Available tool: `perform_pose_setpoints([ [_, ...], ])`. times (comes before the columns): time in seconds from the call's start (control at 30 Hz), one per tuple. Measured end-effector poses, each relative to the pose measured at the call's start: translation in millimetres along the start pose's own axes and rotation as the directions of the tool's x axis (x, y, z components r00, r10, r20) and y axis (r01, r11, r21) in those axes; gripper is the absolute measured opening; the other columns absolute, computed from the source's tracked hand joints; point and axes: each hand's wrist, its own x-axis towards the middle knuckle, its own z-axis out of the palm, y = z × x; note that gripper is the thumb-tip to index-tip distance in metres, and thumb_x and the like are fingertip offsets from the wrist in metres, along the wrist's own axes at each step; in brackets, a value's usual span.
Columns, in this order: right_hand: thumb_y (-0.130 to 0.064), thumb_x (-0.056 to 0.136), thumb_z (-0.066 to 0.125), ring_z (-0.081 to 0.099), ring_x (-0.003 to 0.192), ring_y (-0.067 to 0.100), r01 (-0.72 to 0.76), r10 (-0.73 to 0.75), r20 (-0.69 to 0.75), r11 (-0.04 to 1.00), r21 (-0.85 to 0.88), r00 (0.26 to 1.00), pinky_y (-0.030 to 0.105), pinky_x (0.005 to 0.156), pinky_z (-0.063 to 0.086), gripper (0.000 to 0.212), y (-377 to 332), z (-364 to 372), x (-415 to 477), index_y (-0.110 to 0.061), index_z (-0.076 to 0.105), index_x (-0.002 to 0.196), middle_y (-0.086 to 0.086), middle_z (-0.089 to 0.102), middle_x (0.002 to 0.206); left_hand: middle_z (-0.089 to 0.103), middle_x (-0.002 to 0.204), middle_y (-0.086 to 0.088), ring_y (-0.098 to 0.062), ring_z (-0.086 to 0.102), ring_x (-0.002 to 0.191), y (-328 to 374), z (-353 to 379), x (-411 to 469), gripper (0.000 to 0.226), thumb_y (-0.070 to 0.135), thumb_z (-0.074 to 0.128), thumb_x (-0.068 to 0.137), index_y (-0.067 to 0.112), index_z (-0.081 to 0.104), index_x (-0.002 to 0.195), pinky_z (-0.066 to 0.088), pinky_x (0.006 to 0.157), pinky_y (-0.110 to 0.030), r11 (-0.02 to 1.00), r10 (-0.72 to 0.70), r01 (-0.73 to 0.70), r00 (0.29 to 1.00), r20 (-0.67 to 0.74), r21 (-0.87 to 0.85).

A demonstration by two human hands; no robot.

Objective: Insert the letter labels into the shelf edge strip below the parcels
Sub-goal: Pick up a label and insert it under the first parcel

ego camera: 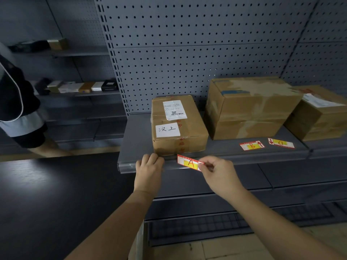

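Both forearms reached in: my right hand [218, 170] pinched the thin, light, bendable A label [189, 163] by its right end against the shelf edge strip [244, 163], while my left hand [149, 166], fingers curled, steadied that strip.

The scene is dim and bluish-grey, underexposed overall. A pale sheen lies on the dark floor [37, 175] at left, perhaps from a lamp overhead. The parcels [178, 126] and forearms catch the most light, with soft shadows beneath. Wide-angle distortion bends the pegboard [187, 44] lines toward the edges. The far shelves [75, 89] at left are soft and murky.
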Motion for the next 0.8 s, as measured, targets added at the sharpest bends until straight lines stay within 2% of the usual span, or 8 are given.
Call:
perform_pose_setpoints([
  [0.17, -0.024, 0.094, 0.061, 0.061, 0.092, 0.008, 0.025, -0.024, 0.029, 1.0, -0.014, 0.999, 0.024, 0.079, 0.054, 0.017, -3, -1, 7, -0.027, 0.068, 0.11, -0.011, 0.068, 0.1, 0.055, 0.091, 0.004, -0.02, 0.046, 0.086, 2, -7, 1, 0.029, 0.005, 0.075, 0.072, 0.022, 0.058, 0.089, 0.037, 0.076, -0.038, 0.998, -0.027, 0.03, 0.998, 0.052, -0.055],
  [0.3, -0.022, 0.094, 0.061, 0.059, 0.097, 0.007, 0.085, -0.08, 0.062, 0.994, -0.072, 0.995, 0.02, 0.085, 0.048, 0.028, -9, -2, 19, -0.026, 0.063, 0.122, -0.011, 0.065, 0.108, 0.058, 0.09, 0.005, -0.02, 0.051, 0.087, -6, -13, 4, 0.017, 0.007, 0.065, 0.082, 0.021, 0.062, 0.091, 0.034, 0.076, -0.031, 0.984, -0.01, 0.025, 0.997, 0.083, -0.175],
  [0.43, -0.024, 0.096, 0.058, 0.059, 0.1, 0.008, 0.182, -0.166, 0.122, 0.974, -0.135, 0.979, 0.024, 0.089, 0.049, 0.023, -12, 1, 30, -0.027, 0.066, 0.117, -0.009, 0.066, 0.11, 0.059, 0.09, 0.005, -0.018, 0.051, 0.087, -12, -15, 3, 0.011, 0.01, 0.062, 0.088, 0.019, 0.067, 0.091, 0.041, 0.078, -0.033, 0.979, 0.028, -0.004, 0.993, 0.115, -0.206],
  [0.53, -0.026, 0.097, 0.055, 0.058, 0.102, 0.008, 0.215, -0.191, 0.147, 0.961, -0.175, 0.97, 0.028, 0.092, 0.05, 0.022, -12, 6, 38, -0.028, 0.066, 0.116, -0.01, 0.066, 0.111, 0.058, 0.093, 0.006, -0.015, 0.049, 0.09, -12, -17, 3, 0.012, 0.012, 0.059, 0.09, 0.02, 0.067, 0.094, 0.04, 0.081, -0.031, 0.978, 0.05, -0.018, 0.988, 0.148, -0.209],
  [0.7, -0.022, 0.096, 0.055, 0.054, 0.103, 0.011, 0.314, -0.274, 0.186, 0.92, -0.233, 0.943, 0.029, 0.086, 0.049, 0.019, -12, 18, 44, -0.024, 0.07, 0.108, -0.008, 0.063, 0.105, 0.058, 0.097, 0.007, -0.015, 0.048, 0.094, -12, -20, 5, 0.013, 0.017, 0.058, 0.09, 0.022, 0.067, 0.098, 0.04, 0.084, -0.031, 0.978, 0.041, -0.003, 0.983, 0.18, -0.207],
  [0.8, -0.023, 0.095, 0.058, 0.049, 0.102, 0.009, 0.294, -0.258, 0.162, 0.917, -0.268, 0.952, 0.03, 0.084, 0.05, 0.017, -7, 24, 43, -0.024, 0.071, 0.105, -0.009, 0.055, 0.102, 0.057, 0.098, 0.008, -0.013, 0.047, 0.095, -11, -22, 6, 0.012, 0.02, 0.058, 0.091, 0.024, 0.067, 0.099, 0.04, 0.086, -0.03, 0.978, 0.039, 0.001, 0.981, 0.188, -0.207],
])
